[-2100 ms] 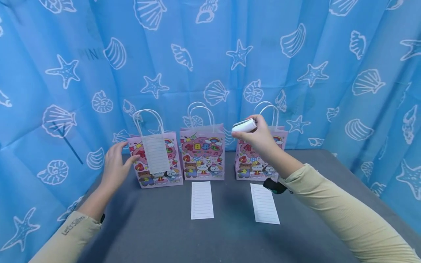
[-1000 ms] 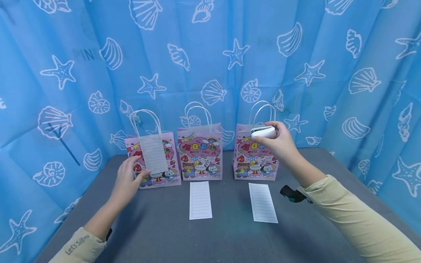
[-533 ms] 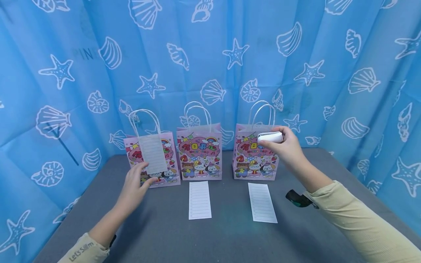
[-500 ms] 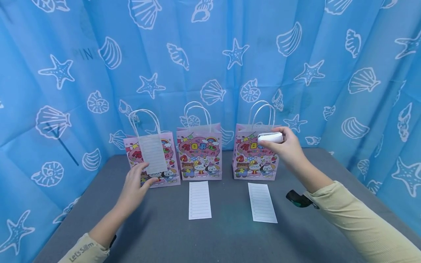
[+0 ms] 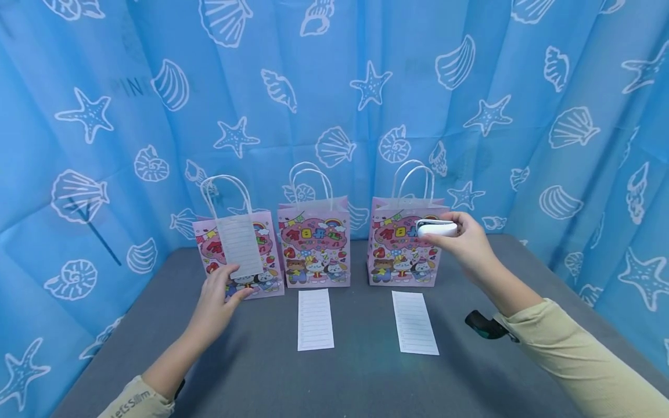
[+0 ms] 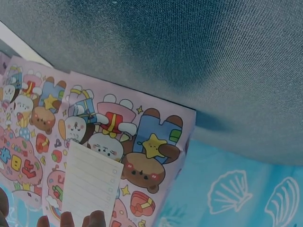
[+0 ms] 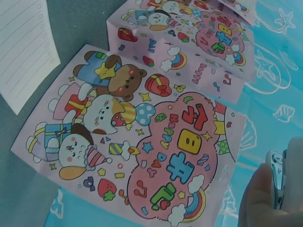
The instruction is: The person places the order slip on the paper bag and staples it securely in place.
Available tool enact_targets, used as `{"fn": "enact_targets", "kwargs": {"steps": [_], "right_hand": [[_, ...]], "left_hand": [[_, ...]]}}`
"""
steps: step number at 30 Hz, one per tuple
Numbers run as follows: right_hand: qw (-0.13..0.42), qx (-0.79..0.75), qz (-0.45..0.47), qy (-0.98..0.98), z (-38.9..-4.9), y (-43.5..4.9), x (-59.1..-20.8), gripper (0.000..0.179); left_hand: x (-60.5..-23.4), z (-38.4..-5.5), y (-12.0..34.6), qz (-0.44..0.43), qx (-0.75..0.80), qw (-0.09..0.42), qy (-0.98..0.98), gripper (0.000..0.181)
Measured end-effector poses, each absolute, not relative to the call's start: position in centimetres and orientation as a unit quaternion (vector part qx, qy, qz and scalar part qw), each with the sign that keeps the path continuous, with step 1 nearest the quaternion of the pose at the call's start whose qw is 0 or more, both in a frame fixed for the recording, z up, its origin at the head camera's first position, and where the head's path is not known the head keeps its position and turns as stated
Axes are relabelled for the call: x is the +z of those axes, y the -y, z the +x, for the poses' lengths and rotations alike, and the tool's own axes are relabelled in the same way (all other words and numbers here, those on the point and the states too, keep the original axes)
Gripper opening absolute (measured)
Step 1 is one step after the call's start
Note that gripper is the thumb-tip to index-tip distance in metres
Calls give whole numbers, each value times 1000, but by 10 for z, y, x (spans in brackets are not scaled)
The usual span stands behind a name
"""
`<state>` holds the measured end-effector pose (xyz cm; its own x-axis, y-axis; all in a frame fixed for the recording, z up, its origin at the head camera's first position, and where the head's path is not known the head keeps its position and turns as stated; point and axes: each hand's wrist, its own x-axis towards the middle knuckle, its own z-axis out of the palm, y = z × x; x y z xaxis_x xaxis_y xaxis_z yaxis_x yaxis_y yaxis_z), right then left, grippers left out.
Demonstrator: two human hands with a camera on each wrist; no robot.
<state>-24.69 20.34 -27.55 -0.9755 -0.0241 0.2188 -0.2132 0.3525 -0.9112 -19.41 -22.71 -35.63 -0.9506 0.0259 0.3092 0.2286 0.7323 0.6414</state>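
My right hand (image 5: 470,244) holds a small white stapler (image 5: 438,230) between thumb and fingers, in front of the right paper bag (image 5: 402,249). The right wrist view shows the stapler's metal end (image 7: 275,172) beside the thumb. My left hand (image 5: 211,307) is held with fingers spread before the left paper bag (image 5: 265,235), empty. Its fingertips are by the lower edge of a lined paper slip (image 5: 239,244), which hangs upright on that bag's front from near the top edge. In the left wrist view the fingertips (image 6: 66,220) overlap the slip.
A third pink cartoon bag (image 5: 313,249) stands in the middle. One lined slip (image 5: 315,320) lies on the grey tabletop (image 5: 360,377) before it, another slip (image 5: 415,323) before the right bag. Behind hangs a blue shell-patterned curtain (image 5: 334,87).
My right hand has moved right and down with the stapler, uncovering more of the right bag. My left hand has moved from the left bag's upper side down and right, in front of the slip.
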Motion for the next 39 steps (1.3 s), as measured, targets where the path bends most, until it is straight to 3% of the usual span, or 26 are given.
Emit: {"fn": "enact_targets", "kwargs": {"steps": [8, 19, 24, 31, 39], "right_hand": [[90, 515, 60, 850, -242, -215, -281, 61], [43, 520, 49, 852, -243, -227, -292, 66], [53, 492, 44, 868, -241, -234, -295, 66], [41, 461, 40, 886, -240, -241, -298, 74], [4, 449, 18, 893, -239, -252, -308, 71]], "left_hand": [[-359, -195, 225, -78, -356, 135, 921, 54], [-365, -189, 217, -84, -352, 109, 926, 56], [-367, -188, 214, -84, -349, 106, 927, 56], [-370, -186, 209, -95, -336, 121, 929, 56], [-377, -187, 204, -110, -320, 130, 932, 55]]}}
